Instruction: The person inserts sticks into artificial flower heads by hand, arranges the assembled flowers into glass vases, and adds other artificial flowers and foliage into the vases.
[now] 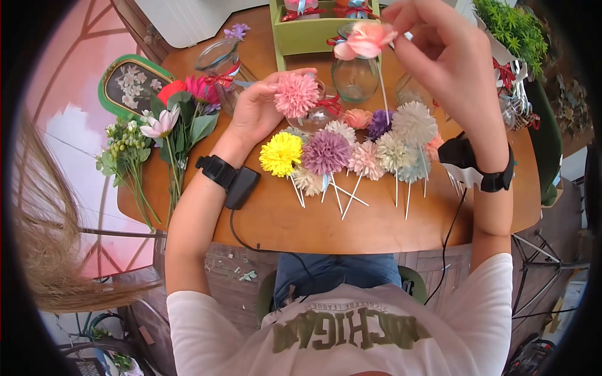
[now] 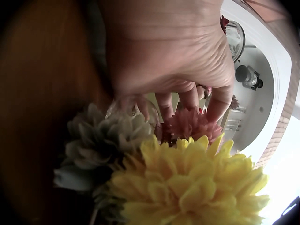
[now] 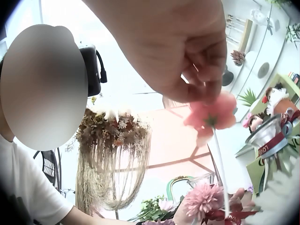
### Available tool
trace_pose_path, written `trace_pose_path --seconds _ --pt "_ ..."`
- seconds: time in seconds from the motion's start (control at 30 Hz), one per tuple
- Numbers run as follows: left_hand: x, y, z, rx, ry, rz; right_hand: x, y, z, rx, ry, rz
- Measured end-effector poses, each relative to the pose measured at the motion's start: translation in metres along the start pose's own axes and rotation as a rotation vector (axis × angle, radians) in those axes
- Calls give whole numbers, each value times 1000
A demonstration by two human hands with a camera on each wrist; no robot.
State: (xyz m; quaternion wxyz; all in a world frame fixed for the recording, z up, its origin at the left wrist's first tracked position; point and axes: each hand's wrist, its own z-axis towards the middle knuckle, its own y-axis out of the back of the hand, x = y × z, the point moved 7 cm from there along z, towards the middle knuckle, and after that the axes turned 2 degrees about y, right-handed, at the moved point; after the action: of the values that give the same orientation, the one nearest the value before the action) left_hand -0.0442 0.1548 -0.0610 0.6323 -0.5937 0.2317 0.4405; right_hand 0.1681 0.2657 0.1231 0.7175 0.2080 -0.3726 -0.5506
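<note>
High over the right half of the table, my right hand (image 1: 445,56) pinches a peach-pink artificial flower (image 1: 367,42) at its head. Its white stem (image 3: 220,164) hangs straight down. My left hand (image 1: 257,106) curls around a small glass vase (image 1: 320,116) tied with a red ribbon, partly hidden behind blooms. A pink pompom flower (image 1: 296,95) stands in front of the left palm, at the vase's mouth. Close to the left wrist are a yellow pompom flower (image 1: 281,153) and a purple one (image 1: 326,151). White and pale pink pompom flowers on white stick stems fill the table's middle.
Glass vases (image 1: 355,81) with ribbons stand at the back, before a green wooden stand (image 1: 301,41). Leafy stems with a pale pink flower (image 1: 162,123) lie left beside a green-framed picture (image 1: 128,88). A green plant (image 1: 511,31) is back right. Cables hang from both wrists.
</note>
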Motion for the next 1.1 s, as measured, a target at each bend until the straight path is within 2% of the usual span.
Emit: trace_pose_path --seconds 0.07,0.1,0.17,0.2,0.27,0.3,0.37,0.4,0.43,0.47,0.5,0.57,0.7,0.8,0.9,1.1 --pt "1 2 0 -51 7 5 4 1 0 -119 4 204" --pt "1 5 0 -50 4 -12 -8 -7 1 -125 0 206" --pt "2 7 0 -47 1 -29 -40 -31 4 -158 -71 773" --pt "3 7 0 -51 -5 -40 -43 -34 4 -159 -70 772" --pt "2 9 0 -56 -14 -52 -47 -49 7 -126 -230 1168" --pt "3 8 0 -29 -3 -46 -42 -48 8 -122 -227 1167" --pt "2 5 -1 -8 2 -41 -31 -51 8 -137 -411 1404" --pt "3 7 -2 -47 1 -40 -28 -55 8 -130 -408 1405" --pt "4 8 -3 -86 0 -40 -28 -58 7 -132 -398 1271" --pt "3 8 -4 -90 -6 -41 -29 -62 6 -135 -387 1137" --pt "3 8 -4 -83 5 -38 -34 -68 5 -129 -385 1137" --pt "4 8 -4 -76 8 -37 -37 -65 8 -84 -157 911" --pt "4 10 -2 -48 2 -2 -55 -60 6 -72 -217 937" --pt "3 9 -1 -14 5 29 -62 -68 6 -67 -404 1293" --pt "4 6 -2 1 10 13 -60 -76 4 17 -380 1377" --pt "3 3 -2 -9 11 29 -61 -94 -1 55 -458 1336"
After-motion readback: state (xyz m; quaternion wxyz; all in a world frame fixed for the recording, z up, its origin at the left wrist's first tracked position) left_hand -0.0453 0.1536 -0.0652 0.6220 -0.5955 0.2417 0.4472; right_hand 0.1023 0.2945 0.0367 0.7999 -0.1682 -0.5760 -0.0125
